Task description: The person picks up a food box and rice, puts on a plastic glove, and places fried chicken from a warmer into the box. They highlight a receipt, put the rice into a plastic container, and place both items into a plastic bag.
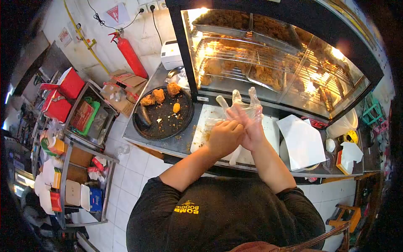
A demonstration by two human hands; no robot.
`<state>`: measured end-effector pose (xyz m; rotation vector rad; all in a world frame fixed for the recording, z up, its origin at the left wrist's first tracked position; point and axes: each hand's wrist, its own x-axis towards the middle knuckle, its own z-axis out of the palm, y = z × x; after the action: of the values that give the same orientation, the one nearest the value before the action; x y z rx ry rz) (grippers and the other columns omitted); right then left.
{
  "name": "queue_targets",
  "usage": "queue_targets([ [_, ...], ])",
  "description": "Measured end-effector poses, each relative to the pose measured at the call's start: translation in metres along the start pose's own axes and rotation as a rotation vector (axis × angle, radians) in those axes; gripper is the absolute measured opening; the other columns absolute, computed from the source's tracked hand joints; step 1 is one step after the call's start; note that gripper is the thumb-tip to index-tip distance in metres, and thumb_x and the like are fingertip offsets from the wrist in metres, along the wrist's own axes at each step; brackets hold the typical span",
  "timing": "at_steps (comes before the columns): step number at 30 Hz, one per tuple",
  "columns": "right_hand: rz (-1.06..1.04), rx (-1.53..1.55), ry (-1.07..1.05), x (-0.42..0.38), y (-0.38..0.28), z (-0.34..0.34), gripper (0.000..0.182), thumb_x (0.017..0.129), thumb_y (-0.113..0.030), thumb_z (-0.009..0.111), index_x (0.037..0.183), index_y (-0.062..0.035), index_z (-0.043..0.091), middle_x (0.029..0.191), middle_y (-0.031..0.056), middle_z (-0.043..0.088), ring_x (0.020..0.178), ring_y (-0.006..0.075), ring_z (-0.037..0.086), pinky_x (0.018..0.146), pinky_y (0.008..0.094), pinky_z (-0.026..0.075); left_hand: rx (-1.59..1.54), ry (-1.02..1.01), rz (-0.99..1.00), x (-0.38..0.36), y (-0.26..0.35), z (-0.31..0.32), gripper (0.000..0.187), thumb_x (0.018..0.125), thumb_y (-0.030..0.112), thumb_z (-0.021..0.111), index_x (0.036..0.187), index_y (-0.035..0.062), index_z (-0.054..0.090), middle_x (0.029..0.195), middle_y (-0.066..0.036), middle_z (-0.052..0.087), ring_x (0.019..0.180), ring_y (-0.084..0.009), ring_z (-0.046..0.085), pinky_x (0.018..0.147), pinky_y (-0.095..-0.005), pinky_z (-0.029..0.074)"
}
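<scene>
A clear plastic glove [247, 104] covers my right hand [247, 126], which is raised palm-side with the fingers spread. My left hand [226, 135] is bare and closed, its fingers pinching the glove near the base of my right palm. Below both hands lies a white cutting board [206, 115] with brown crumbs on it. A pale handle [235, 156] pokes out beneath my wrists at the board's near edge. To the left stands a round black tray [161, 126] holding several pieces of fried chicken [158, 95], a small yellow piece [176, 108] and scattered crumbs.
A lit glass warming cabinet [252, 63] full of fried chicken stands behind the board. White paper sheets [301, 140] lie at the right, beside an open paper box [349, 157]. Further left are a white printer [171, 54], a fire extinguisher [129, 54] and a metal shelf [86, 168].
</scene>
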<state>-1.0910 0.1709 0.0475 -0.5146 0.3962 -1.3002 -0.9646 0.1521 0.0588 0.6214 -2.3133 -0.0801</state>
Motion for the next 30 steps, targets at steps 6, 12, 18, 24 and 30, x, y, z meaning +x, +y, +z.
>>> queue_targets([
  [6,-0.244,0.103,0.019,0.015,-0.015,0.003,0.076,0.077,-0.071,0.015,0.137,-0.0235,0.016,0.141,-0.0021,0.021,0.125,0.0318,0.028,0.093,0.0614,0.020,-0.056,-0.025,0.239,0.005,0.006,-0.006,0.011,0.066,0.016,0.058,0.067,0.0102,0.049,0.069,-0.004,0.047,0.064,-0.0197,0.052,0.059,-0.0334,0.042],
  [12,-0.186,0.263,-0.116,0.014,-0.031,0.006,0.091,0.066,-0.080,0.027,0.137,-0.0249,0.016,0.141,0.0088,0.016,0.122,0.0322,0.028,0.092,0.0576,0.028,-0.013,-0.018,0.276,0.008,0.018,-0.007,0.010,0.066,0.018,0.059,0.068,0.0105,0.052,0.069,-0.003,0.048,0.067,-0.0189,0.054,0.058,-0.0330,0.043],
  [18,-0.286,0.210,-0.284,0.005,-0.045,0.039,0.091,0.068,-0.077,0.035,0.136,-0.0182,0.022,0.138,0.0121,0.023,0.121,0.0441,0.027,0.094,0.0602,0.027,-0.023,-0.141,0.387,0.000,0.042,-0.004,0.009,0.068,0.022,0.057,0.072,0.0136,0.055,0.070,-0.001,0.049,0.068,-0.0178,0.054,0.061,-0.0334,0.043],
  [24,-0.556,0.224,0.055,0.019,-0.075,-0.030,0.033,0.087,-0.023,0.049,0.113,-0.0032,0.044,0.077,0.0026,0.052,0.066,0.0131,0.051,0.059,0.0261,0.046,-0.273,-0.014,0.164,0.026,-0.009,0.008,0.033,0.067,0.024,0.065,0.094,0.0096,0.053,0.093,-0.008,0.053,0.089,-0.0263,0.051,0.078,-0.0390,0.040],
  [30,-0.576,0.105,0.076,-0.009,-0.087,-0.025,0.009,0.084,-0.014,0.049,0.079,-0.0076,0.047,0.065,0.0008,0.038,0.058,0.0128,0.037,0.049,0.0250,0.035,0.253,0.456,-0.197,0.119,-0.154,0.023,0.070,0.078,0.040,0.053,0.131,0.0032,0.024,0.135,-0.025,0.019,0.127,-0.0395,0.015,0.100,-0.0549,0.013],
])
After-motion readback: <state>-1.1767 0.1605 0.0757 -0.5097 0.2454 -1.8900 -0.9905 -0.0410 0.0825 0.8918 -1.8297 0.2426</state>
